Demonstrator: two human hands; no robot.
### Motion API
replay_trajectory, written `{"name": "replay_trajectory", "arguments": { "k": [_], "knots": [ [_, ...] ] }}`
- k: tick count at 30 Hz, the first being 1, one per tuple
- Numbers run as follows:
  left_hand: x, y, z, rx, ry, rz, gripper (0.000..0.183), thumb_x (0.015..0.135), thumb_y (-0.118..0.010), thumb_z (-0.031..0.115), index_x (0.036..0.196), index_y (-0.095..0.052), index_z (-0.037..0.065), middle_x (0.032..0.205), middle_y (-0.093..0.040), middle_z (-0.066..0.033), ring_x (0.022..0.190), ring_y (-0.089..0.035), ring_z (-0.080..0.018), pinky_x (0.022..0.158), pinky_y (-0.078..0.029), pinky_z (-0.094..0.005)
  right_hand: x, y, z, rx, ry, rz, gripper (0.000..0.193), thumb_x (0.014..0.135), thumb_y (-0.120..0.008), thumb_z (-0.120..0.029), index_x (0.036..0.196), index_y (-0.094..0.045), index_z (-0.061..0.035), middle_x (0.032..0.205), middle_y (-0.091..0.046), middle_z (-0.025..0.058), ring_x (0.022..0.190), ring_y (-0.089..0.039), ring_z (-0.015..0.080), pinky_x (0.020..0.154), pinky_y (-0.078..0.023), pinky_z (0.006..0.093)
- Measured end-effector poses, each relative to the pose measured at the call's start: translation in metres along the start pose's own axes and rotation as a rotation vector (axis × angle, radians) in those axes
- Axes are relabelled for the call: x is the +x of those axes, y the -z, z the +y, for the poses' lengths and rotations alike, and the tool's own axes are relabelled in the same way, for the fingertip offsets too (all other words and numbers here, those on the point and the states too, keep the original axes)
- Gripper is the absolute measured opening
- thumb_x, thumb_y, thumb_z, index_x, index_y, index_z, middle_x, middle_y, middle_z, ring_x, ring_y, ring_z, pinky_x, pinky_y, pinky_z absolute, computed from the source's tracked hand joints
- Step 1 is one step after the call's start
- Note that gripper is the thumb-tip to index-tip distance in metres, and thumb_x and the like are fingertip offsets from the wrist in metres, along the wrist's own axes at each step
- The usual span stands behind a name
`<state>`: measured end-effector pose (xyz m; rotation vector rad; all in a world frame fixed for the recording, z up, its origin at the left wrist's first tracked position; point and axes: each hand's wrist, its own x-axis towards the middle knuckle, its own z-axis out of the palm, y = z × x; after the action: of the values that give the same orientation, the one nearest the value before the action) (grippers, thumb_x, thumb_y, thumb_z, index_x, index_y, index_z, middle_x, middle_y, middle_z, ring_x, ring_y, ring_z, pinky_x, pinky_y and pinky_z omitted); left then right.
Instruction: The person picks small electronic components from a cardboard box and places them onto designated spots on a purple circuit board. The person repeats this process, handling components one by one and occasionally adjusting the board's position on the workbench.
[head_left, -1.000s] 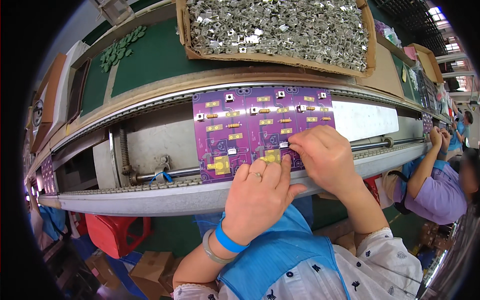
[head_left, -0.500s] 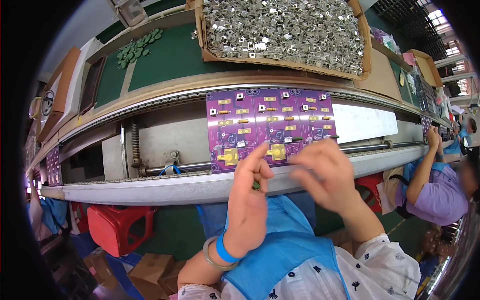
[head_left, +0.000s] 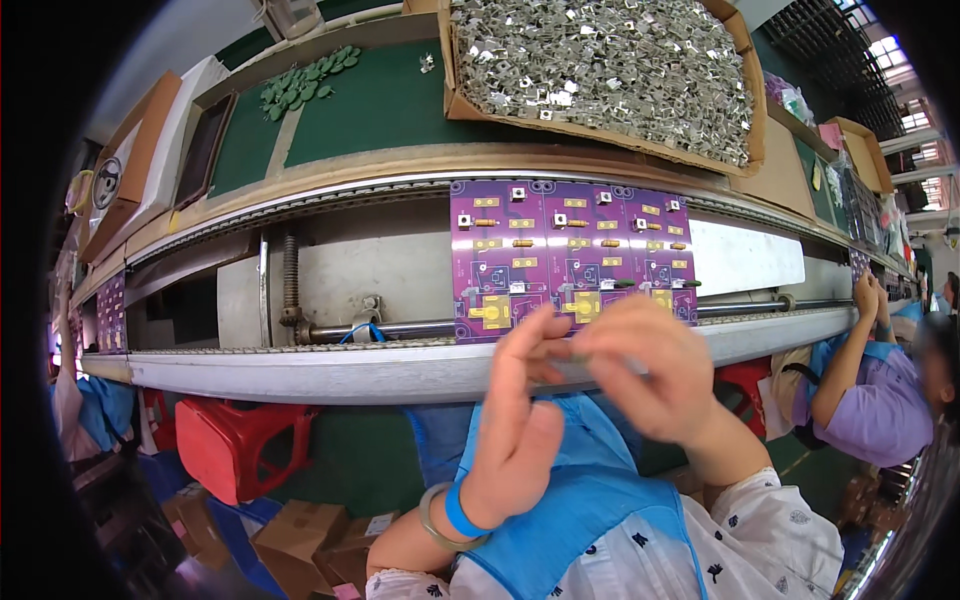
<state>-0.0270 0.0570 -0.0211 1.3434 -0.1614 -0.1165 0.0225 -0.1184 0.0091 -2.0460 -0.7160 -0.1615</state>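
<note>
Over the near rail of the line, my two hands meet in front of a purple circuit board panel [head_left: 590,262]. My right hand [head_left: 655,370] is closed in a pinch, a bit of a small green component [head_left: 579,357] showing at its fingertips. My left hand [head_left: 522,420], with a blue band and a bangle at the wrist, has its fingers curled toward the right fingertips. What its fingers hold, if anything, is hidden. The panel carries black-and-white square parts, orange-brown resistors and yellow pads. Green components [head_left: 617,284] lie near its front edge.
Beyond the line stands a cardboard box [head_left: 600,128] heaped with small metal clips. A pile of green components [head_left: 305,82] lies on the green surface at the far left. A red stool [head_left: 225,450] stands at near left. A co-worker in a purple shirt [head_left: 880,400] sits at right.
My right hand has come in to meet my left fingertips. The green component seen in my left fingers earlier is out of sight there. The view has shifted, so the panel appears farther right.
</note>
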Motion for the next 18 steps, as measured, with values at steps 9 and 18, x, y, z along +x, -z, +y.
{"name": "replay_trajectory", "arguments": {
  "k": [9,18],
  "knots": [
    [0.016,0.028,-0.021,1.082,-0.453,0.031,0.047,0.092,-0.065,0.042,0.108,-0.071,-0.001,0.116,-0.067,-0.0149,0.113,-0.062,-0.0341,0.096,-0.05,-0.0472,0.039,-0.008,0.028,-0.22,-0.194,-0.147,0.013,0.089,-0.067,-0.004,0.102,-0.068,-0.0034,0.094,-0.063,0.0135,0.084,-0.065,0.0331,0.071,-0.052,0.0406],
    [0.018,0.028,-0.027,1.112,-0.456,0.06,0.043,0.09,-0.068,0.041,0.103,-0.075,0.0,0.112,-0.071,-0.0145,0.112,-0.067,-0.0319,0.096,-0.052,-0.0461,0.036,-0.013,0.036,-0.398,-0.033,-0.223,0.014,0.084,-0.068,-0.003,0.098,-0.066,-0.0022,0.092,-0.064,0.014,0.084,-0.065,0.0346,0.073,-0.054,0.043]
  ]
}}
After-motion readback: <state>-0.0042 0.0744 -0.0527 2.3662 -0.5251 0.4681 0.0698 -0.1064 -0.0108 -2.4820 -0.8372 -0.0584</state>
